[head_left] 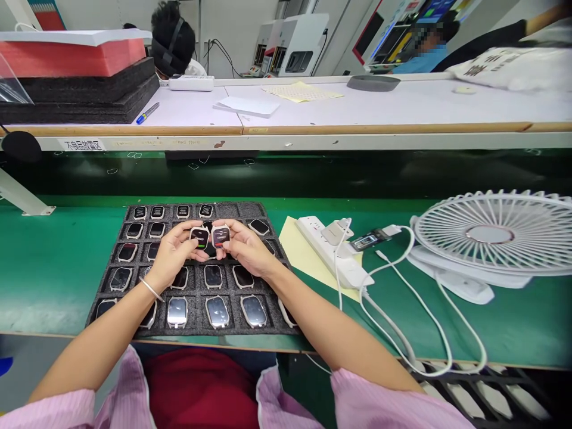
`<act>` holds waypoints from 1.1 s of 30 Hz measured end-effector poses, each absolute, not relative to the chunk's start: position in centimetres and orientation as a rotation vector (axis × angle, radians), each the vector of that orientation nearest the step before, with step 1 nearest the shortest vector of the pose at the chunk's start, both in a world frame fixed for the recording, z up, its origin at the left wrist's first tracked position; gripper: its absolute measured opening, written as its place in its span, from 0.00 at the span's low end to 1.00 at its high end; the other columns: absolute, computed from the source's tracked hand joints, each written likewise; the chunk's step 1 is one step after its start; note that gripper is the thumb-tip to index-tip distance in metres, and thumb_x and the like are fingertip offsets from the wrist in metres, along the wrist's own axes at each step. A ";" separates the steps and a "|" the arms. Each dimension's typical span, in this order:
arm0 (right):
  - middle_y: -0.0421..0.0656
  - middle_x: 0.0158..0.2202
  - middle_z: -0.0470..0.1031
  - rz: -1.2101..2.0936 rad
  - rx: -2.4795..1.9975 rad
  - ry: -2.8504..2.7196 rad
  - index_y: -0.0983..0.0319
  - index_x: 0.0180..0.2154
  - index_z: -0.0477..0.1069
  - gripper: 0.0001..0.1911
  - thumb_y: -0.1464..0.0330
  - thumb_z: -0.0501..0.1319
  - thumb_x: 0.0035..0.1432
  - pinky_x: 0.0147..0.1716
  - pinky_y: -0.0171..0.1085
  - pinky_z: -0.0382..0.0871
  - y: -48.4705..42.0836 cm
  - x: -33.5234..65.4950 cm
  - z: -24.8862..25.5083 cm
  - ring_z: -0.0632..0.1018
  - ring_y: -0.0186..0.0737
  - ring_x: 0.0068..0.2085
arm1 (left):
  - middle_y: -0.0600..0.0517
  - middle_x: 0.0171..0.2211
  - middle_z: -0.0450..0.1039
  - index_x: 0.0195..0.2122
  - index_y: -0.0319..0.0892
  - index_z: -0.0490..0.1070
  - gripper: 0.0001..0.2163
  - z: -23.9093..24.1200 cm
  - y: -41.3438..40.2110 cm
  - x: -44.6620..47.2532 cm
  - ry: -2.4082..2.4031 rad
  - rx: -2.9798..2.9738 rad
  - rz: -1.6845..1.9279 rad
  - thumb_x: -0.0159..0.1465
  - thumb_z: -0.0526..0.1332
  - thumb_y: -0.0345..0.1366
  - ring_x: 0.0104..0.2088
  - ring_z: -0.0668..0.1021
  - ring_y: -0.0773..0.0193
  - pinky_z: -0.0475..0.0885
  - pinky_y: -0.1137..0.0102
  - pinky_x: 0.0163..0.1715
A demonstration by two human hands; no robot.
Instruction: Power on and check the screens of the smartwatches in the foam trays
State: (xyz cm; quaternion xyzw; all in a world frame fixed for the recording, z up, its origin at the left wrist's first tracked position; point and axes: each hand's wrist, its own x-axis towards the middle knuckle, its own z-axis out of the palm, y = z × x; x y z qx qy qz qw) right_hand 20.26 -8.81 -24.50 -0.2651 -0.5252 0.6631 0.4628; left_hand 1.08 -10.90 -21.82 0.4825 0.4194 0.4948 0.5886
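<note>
My left hand (172, 253) is closed around a smartwatch body (199, 237) with a lit screen. My right hand (245, 245) grips a second smartwatch body (220, 236), whose screen also glows. Both watches are held side by side, just above the middle of a black foam tray (277, 325) on the green bench. The tray's pockets hold several more watch bodies with dark screens, such as one in the front row (217, 311). A thin bracelet (151, 289) circles my left wrist.
A white power strip (333, 259) with plugs and white cables lies on a yellow sheet (297, 253) right of the tray. A white fan (491, 235) lies further right. Behind, a raised white shelf (357, 128) carries foam stacks (75, 83), a pen, papers. Other people sit beyond.
</note>
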 end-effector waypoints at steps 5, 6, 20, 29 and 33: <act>0.39 0.38 0.78 1.642 -0.665 -1.291 0.58 0.49 0.69 0.21 0.72 0.64 0.51 0.30 0.36 0.70 -8.8 20.2 -24.6 0.77 0.32 0.27 | 0.53 0.33 0.79 0.49 0.39 0.71 0.21 -21.9 -10.8 1.3 1.010 1.126 1.160 0.54 0.68 0.37 0.22 0.82 0.65 0.80 0.72 0.25; 0.39 0.38 0.78 1.644 -0.668 -1.289 0.58 0.49 0.69 0.21 0.72 0.64 0.51 0.30 0.36 0.70 -8.7 20.2 -24.6 0.77 0.33 0.28 | 0.53 0.33 0.78 0.49 0.39 0.71 0.21 -21.9 -10.8 1.3 1.010 1.119 1.161 0.54 0.68 0.37 0.22 0.82 0.65 0.80 0.72 0.25; 0.40 0.39 0.79 1.662 -0.690 -1.224 0.58 0.52 0.67 0.26 0.74 0.64 0.49 0.29 0.35 0.70 -8.8 20.2 -24.4 0.78 0.33 0.27 | 0.52 0.36 0.79 0.52 0.41 0.69 0.24 -21.9 -10.9 1.2 0.982 1.033 1.144 0.52 0.66 0.34 0.26 0.83 0.64 0.81 0.68 0.31; 0.40 0.39 0.80 1.662 -0.699 -1.210 0.58 0.48 0.69 0.23 0.74 0.65 0.48 0.29 0.35 0.71 -8.7 20.1 -24.5 0.79 0.33 0.28 | 0.53 0.33 0.77 0.50 0.40 0.70 0.20 -21.9 -10.7 1.3 0.976 0.963 1.157 0.56 0.63 0.36 0.25 0.82 0.64 0.80 0.68 0.29; 0.40 0.37 0.80 1.644 -0.718 -1.227 0.58 0.47 0.69 0.20 0.72 0.66 0.50 0.27 0.34 0.70 -8.6 20.2 -24.6 0.79 0.33 0.27 | 0.51 0.33 0.78 0.51 0.39 0.70 0.20 -21.8 -10.6 1.3 0.966 0.952 1.149 0.57 0.63 0.36 0.24 0.82 0.63 0.80 0.67 0.29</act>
